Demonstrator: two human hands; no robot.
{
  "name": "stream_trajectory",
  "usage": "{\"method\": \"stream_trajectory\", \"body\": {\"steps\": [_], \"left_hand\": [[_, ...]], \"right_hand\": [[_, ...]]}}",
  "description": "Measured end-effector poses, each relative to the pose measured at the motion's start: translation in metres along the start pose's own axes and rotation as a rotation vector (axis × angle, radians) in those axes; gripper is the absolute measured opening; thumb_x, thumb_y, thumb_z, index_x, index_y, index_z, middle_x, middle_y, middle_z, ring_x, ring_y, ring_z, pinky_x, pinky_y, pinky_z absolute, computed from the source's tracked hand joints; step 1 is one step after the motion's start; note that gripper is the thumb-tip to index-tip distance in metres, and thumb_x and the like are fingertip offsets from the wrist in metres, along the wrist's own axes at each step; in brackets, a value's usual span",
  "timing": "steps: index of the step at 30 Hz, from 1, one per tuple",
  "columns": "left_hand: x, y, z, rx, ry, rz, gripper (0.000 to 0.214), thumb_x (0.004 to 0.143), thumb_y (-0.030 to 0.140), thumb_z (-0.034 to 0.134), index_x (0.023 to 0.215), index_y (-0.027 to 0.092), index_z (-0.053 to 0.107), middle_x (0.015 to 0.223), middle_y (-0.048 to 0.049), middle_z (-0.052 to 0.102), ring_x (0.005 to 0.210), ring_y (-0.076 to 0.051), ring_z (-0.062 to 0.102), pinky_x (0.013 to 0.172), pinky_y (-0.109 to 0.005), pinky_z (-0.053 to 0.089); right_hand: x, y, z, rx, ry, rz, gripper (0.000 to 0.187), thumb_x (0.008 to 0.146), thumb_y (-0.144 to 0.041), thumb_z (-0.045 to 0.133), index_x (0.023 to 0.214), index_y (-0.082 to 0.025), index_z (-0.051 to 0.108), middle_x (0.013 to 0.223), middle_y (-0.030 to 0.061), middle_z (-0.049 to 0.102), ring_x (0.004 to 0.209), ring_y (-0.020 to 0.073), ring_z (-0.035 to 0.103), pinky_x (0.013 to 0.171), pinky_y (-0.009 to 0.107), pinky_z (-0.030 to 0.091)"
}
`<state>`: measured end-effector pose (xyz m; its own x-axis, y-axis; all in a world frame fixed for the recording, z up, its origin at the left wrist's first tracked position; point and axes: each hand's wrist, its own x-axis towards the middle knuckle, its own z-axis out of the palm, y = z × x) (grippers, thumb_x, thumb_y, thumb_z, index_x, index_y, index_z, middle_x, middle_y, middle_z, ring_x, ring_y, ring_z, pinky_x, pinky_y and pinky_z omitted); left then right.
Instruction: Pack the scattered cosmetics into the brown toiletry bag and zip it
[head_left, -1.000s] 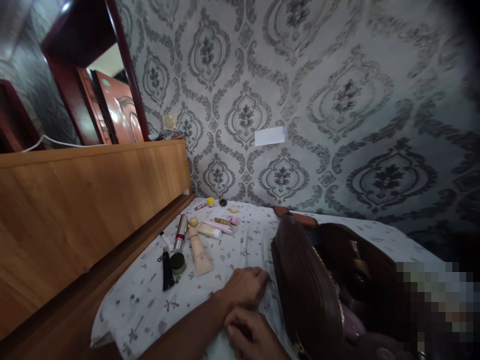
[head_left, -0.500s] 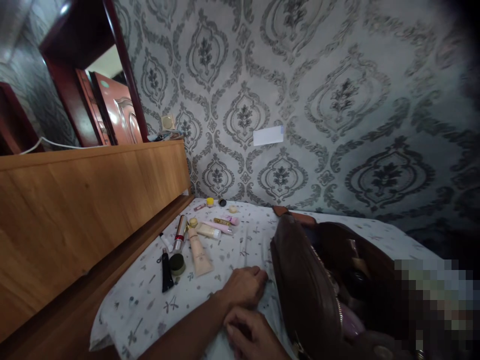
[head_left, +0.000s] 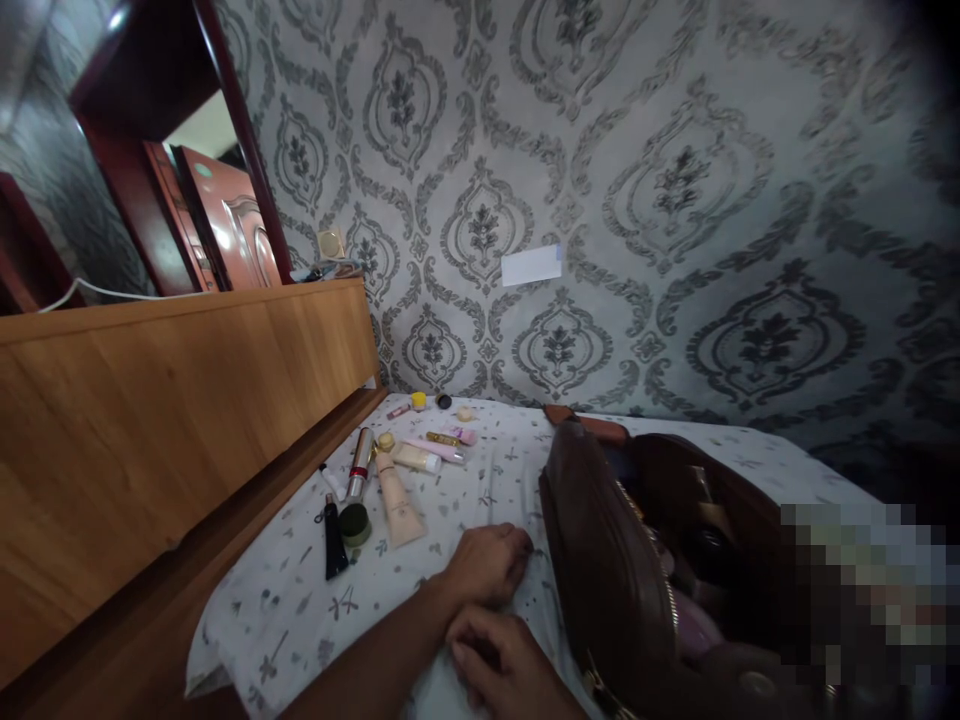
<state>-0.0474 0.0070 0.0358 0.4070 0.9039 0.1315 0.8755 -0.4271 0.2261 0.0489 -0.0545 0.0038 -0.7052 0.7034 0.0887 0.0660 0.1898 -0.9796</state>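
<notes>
The left hand (head_left: 487,562) is laid knuckles-up on the printed sheet (head_left: 300,600), just beside the near wall of the open brown bag (head_left: 600,560). Its fingers are curled under in a loose fist, and the forearm is stretched in from the lower left. The right hand (head_left: 501,668) is held just below the left wrist, likewise curled closed. Whether either hand grips anything cannot be told. Tubes (head_left: 397,510) and a small jar (head_left: 355,524) are spread well left of the bag, by the wooden headboard (head_left: 187,400).
</notes>
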Motion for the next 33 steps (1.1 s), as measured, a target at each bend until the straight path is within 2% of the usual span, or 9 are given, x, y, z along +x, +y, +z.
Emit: {"method": "stream_trajectory", "body": {"steps": [11, 22, 33], "left_hand": [[0.001, -0.001, 0.0, -0.053, 0.023, -0.003, 0.026, 0.088, 0.02, 0.042, 0.108, 0.021, 0.058, 0.105, -0.0049, 0.07, 0.094, -0.02, 0.065, 0.083, -0.032, 0.052], [0.0, 0.0, -0.002, -0.073, 0.0, -0.014, 0.029, 0.088, 0.02, 0.042, 0.112, 0.018, 0.058, 0.109, -0.0075, 0.07, 0.1, -0.022, 0.065, 0.088, -0.035, 0.052], [-0.001, 0.001, -0.003, -0.063, 0.007, -0.045, 0.027, 0.089, 0.021, 0.043, 0.11, 0.021, 0.06, 0.108, -0.0048, 0.07, 0.096, -0.02, 0.065, 0.086, -0.032, 0.052]], "right_hand": [[-0.001, -0.004, -0.002, -0.013, -0.017, 0.017, 0.007, 0.076, -0.025, 0.048, 0.071, -0.02, 0.05, 0.053, -0.0066, 0.043, 0.045, 0.0093, 0.042, 0.045, 0.02, 0.031], [-0.002, -0.009, -0.002, 0.01, -0.004, 0.03, 0.008, 0.075, -0.026, 0.048, 0.069, -0.02, 0.049, 0.055, -0.0056, 0.045, 0.046, 0.0097, 0.044, 0.046, 0.021, 0.033], [-0.003, -0.01, -0.002, -0.029, 0.01, 0.014, 0.01, 0.075, -0.027, 0.047, 0.071, -0.019, 0.052, 0.055, -0.0053, 0.043, 0.048, 0.0109, 0.043, 0.047, 0.022, 0.033]]}}
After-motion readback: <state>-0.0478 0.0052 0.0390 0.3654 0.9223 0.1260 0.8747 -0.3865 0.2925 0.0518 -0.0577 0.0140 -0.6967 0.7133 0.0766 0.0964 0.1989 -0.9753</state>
